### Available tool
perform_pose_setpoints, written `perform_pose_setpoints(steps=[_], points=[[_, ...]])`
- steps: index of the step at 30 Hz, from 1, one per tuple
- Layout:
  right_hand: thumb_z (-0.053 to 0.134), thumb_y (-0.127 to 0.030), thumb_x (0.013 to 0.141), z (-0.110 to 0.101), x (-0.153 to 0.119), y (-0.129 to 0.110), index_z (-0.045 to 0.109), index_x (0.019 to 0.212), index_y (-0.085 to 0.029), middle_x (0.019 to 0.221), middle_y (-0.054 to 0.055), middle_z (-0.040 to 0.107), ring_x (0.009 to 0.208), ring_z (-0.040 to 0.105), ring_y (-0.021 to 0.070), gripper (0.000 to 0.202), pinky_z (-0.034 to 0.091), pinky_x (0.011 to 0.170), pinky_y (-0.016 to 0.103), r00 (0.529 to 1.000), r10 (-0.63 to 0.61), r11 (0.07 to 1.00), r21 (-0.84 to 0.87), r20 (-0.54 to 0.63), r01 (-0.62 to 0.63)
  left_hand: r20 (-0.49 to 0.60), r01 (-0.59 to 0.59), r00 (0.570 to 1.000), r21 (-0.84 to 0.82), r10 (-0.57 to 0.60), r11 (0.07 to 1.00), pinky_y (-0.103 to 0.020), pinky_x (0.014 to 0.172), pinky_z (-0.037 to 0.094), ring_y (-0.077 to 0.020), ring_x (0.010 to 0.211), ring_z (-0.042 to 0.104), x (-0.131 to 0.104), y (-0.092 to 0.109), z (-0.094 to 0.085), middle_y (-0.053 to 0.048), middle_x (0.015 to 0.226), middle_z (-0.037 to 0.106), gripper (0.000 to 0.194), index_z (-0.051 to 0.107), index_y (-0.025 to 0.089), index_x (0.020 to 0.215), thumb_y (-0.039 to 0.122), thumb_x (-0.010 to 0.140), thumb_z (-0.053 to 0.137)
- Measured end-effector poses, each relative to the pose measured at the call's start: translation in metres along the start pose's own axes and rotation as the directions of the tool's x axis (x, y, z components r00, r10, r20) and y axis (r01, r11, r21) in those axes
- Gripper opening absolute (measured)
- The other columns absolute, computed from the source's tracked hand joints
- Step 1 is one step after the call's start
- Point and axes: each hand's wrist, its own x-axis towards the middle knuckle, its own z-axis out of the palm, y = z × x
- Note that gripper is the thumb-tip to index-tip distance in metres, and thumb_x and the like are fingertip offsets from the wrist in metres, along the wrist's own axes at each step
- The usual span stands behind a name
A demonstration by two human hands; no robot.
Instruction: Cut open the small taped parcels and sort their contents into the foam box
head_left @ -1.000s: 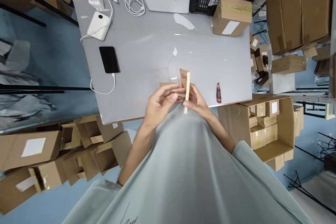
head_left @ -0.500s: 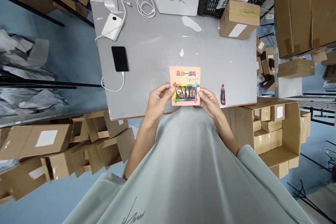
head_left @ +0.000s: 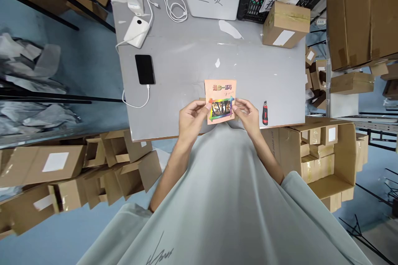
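Note:
Between my two hands is a pink book (head_left: 220,91), its cover showing printed characters and a rainbow-framed picture. I hold it over the front edge of the grey table. My left hand (head_left: 192,118) grips its left side, thumb on the cover and fingers behind. On the opposite side, my right hand (head_left: 248,116) pinches the lower right edge. To the right of that hand lies a red and black utility knife (head_left: 265,114). Part of the book's back is hidden by my fingers.
On the table (head_left: 183,62) lie a black phone (head_left: 144,69), a white power bank (head_left: 136,32) and cables. At the back stand a white bin (head_left: 211,6), a black crate (head_left: 251,2) and a taped carton (head_left: 286,25). Open cardboard boxes flank me on both sides.
The book has turned slightly, with its right side angled away, and looks narrower. Both hands still hold it. The whole view has shifted a little.

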Motion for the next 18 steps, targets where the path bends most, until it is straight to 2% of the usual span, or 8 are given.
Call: perform_pose_setpoints(steps=[2, 4, 7, 8, 10, 12, 14, 18], points=[[0.095, -0.058, 0.082, 0.004, -0.007, -0.004, 0.083, 0.114, -0.031, 0.135, 0.007, 0.078, 0.125, 0.071, 0.0267, 0.044, 0.063, 0.112, 0.042, 0.994, -0.088, 0.993, -0.084, -0.063, 0.083, -0.044, -0.048, 0.998, 0.065, 0.051, 0.997, -0.035, 0.083, 0.065, -0.0228, 0.088, 0.078, -0.004, -0.002, 0.004, -0.005, 0.09, 0.082, 0.046, 0.081, 0.022, 0.093, 0.066, 0.085, 0.092], [0.092, -0.06, 0.087, 0.01, -0.015, -0.008, 0.081, 0.12, -0.033, 0.142, 0.008, 0.075, 0.131, 0.07, 0.0277, 0.044, 0.061, 0.117, 0.043, 0.995, -0.102, 0.99, -0.097, 0.0, 0.102, -0.051, -0.12, 0.99, 0.164, 0.13, 0.979, -0.036, 0.087, 0.066, -0.0231, 0.09, 0.08, -0.009, -0.003, 0.009, -0.005, 0.097, 0.085, 0.04, 0.084, 0.024, 0.097, 0.063, 0.091, 0.088], [0.096, -0.064, 0.082, 0.022, -0.024, -0.009, 0.074, 0.132, -0.031, 0.138, 0.01, 0.077, 0.13, 0.073, 0.0297, 0.064, 0.063, 0.114, 0.044, 0.986, -0.036, 0.999, -0.007, 0.16, 0.038, 0.036, -0.248, 0.968, 0.295, 0.249, 0.923, -0.041, 0.095, 0.067, -0.0262, 0.097, 0.083, -0.02, -0.006, 0.018, -0.006, 0.105, 0.088, 0.027, 0.087, 0.028, 0.098, 0.055, 0.093, 0.087], [0.097, -0.064, 0.079, 0.026, -0.025, -0.008, 0.072, 0.132, -0.03, 0.135, 0.01, 0.078, 0.128, 0.074, 0.0304, 0.068, 0.064, 0.112, 0.044, 0.985, -0.025, 1.0, 0.021, 0.173, 0.021, 0.073, -0.281, 0.96, 0.325, 0.272, 0.903, -0.043, 0.096, 0.067, -0.0277, 0.099, 0.083, -0.023, -0.007, 0.021, -0.006, 0.105, 0.089, 0.023, 0.088, 0.03, 0.096, 0.052, 0.093, 0.088], [0.096, -0.067, 0.08, 0.029, -0.025, -0.005, 0.071, 0.126, -0.029, 0.129, 0.009, 0.08, 0.128, 0.074, 0.0316, 0.065, 0.063, 0.112, 0.045, 0.991, -0.022, 0.998, 0.059, 0.134, 0.014, 0.141, -0.326, 0.945, 0.36, 0.294, 0.874, -0.046, 0.097, 0.067, -0.0302, 0.101, 0.084, -0.027, -0.007, 0.026, -0.006, 0.105, 0.089, 0.017, 0.089, 0.032, 0.093, 0.049, 0.092, 0.088], [0.088, -0.071, 0.086, 0.028, -0.022, -0.001, 0.072, 0.116, -0.028, 0.121, 0.009, 0.082, 0.13, 0.073, 0.0326, 0.055, 0.062, 0.113, 0.047, 0.997, -0.031, 0.997, 0.069, 0.065, 0.027, 0.203, -0.357, 0.932, 0.357, 0.301, 0.863, -0.049, 0.1, 0.066, -0.0314, 0.104, 0.084, -0.029, -0.005, 0.028, -0.006, 0.107, 0.089, 0.014, 0.089, 0.032, 0.096, 0.046, 0.094, 0.087], [0.084, -0.074, 0.089, 0.021, -0.016, 0.0, 0.072, 0.109, -0.027, 0.117, 0.009, 0.083, 0.129, 0.074, 0.0329, 0.052, 0.063, 0.113, 0.047, 0.998, -0.048, 0.997, 0.062, 0.033, 0.046, 0.214, -0.379, 0.923, 0.352, 0.321, 0.856, -0.049, 0.103, 0.065, -0.0312, 0.109, 0.083, -0.028, -0.001, 0.024, -0.007, 0.111, 0.088, 0.016, 0.088, 0.031, 0.104, 0.045, 0.096, 0.085], [0.086, -0.075, 0.088, 0.002, -0.008, -0.004, 0.076, 0.113, -0.025, 0.12, 0.009, 0.086, 0.122, 0.078, 0.0321, 0.056, 0.066, 0.105, 0.045, 0.988, -0.084, 0.996, 0.038, 0.127, 0.079, 0.102, -0.335, 0.941, 0.422, 0.323, 0.842, -0.042, 0.092, 0.064, -0.0268, 0.107, 0.077, -0.015, 0.007, 0.006, -0.009, 0.122, 0.083, 0.03, 0.085, 0.027, 0.12, 0.045, 0.096, 0.084]])
